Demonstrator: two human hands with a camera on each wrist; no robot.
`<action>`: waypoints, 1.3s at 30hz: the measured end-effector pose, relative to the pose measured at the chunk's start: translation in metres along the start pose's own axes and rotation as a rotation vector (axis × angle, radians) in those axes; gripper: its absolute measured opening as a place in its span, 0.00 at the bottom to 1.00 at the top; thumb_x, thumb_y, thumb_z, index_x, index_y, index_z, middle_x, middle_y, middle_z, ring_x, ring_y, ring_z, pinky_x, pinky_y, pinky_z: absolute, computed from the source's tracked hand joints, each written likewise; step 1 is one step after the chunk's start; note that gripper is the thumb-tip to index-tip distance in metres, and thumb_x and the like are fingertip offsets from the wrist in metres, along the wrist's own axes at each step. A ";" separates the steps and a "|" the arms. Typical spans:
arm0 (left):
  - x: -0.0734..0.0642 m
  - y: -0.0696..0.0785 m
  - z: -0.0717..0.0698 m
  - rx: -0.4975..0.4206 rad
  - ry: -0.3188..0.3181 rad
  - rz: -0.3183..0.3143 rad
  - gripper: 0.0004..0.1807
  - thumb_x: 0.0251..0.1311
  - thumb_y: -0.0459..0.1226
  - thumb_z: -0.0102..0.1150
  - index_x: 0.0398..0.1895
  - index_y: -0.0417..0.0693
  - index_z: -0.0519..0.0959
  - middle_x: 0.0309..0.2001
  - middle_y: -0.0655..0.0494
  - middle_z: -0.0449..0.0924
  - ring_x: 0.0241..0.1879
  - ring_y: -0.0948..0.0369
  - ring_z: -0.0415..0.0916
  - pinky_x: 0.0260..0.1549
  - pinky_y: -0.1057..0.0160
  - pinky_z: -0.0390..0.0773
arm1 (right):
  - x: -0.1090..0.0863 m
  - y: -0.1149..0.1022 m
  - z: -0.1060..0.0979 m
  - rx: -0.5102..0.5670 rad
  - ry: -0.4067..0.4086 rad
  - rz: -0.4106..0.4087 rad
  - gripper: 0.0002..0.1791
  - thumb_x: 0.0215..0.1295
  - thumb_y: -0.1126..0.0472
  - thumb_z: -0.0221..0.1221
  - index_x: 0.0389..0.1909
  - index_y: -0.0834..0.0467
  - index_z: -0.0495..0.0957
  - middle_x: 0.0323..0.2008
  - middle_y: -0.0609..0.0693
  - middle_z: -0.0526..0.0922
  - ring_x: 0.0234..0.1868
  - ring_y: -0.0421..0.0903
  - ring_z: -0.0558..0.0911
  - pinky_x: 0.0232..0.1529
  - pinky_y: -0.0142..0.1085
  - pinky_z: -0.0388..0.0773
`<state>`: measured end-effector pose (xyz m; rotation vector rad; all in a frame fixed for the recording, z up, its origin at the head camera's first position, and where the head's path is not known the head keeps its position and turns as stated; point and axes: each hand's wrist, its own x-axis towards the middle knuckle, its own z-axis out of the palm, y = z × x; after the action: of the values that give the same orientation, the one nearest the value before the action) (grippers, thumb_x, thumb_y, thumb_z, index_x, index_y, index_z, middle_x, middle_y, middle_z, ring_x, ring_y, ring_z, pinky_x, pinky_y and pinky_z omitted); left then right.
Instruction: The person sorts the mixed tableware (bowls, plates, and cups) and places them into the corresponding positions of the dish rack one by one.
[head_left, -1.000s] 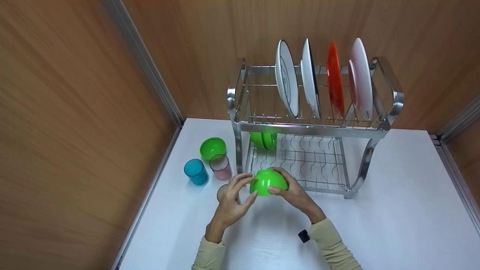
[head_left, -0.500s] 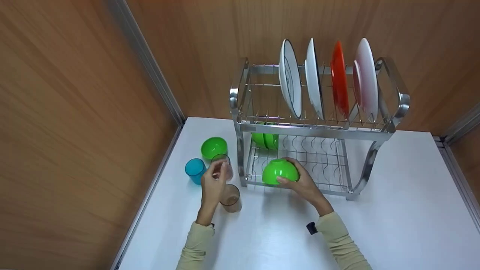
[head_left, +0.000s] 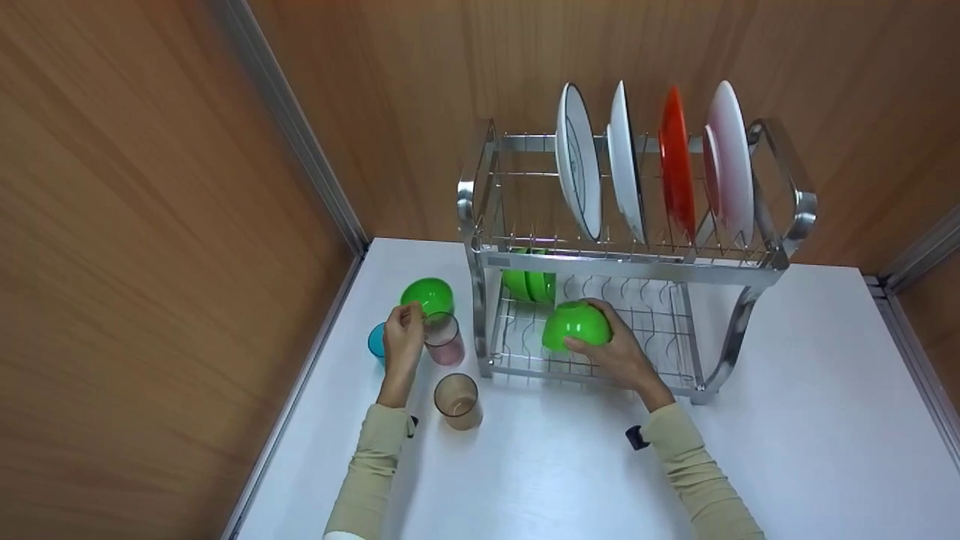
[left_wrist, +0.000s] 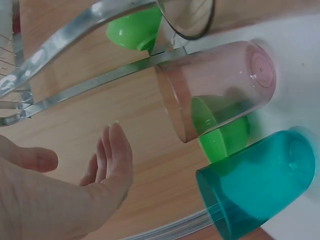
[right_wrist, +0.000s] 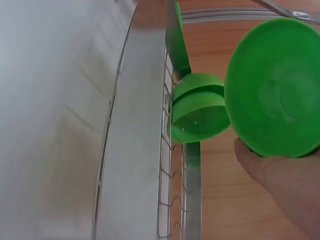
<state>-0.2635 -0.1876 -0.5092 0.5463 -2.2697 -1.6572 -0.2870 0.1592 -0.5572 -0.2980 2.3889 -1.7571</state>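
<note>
The right hand point(head_left: 624, 360) is gripping a green bowl point(head_left: 574, 327), tilted base-up, near the rack's point(head_left: 630, 268) lower tier, though whether it is clearing the wires is hard to judge. The left hand point(head_left: 403, 343) is hovering empty, fingers loosely bent and thumb apart, near the blue cup point(left_wrist: 255, 185) and pink cup point(left_wrist: 220, 85).

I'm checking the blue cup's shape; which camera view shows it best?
The left wrist view: the blue cup appears large and nearly whole, its rim and base in sight. In the head view the left hand hides much of it, leaving part visible; the right wrist view does not show it.
</note>
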 end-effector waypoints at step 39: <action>0.074 0.000 0.008 0.005 -0.045 -0.208 0.37 0.78 0.48 0.38 0.77 0.27 0.52 0.76 0.30 0.52 0.77 0.42 0.50 0.76 0.50 0.53 | 0.064 0.017 -0.029 -0.094 -0.007 -0.246 0.60 0.50 0.61 0.80 0.77 0.38 0.52 0.69 0.47 0.67 0.71 0.53 0.67 0.72 0.58 0.63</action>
<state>-0.3333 -0.2143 -0.5114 0.7774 -2.3168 -1.7752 -0.3571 0.1745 -0.5655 -0.6343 2.5263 -1.7364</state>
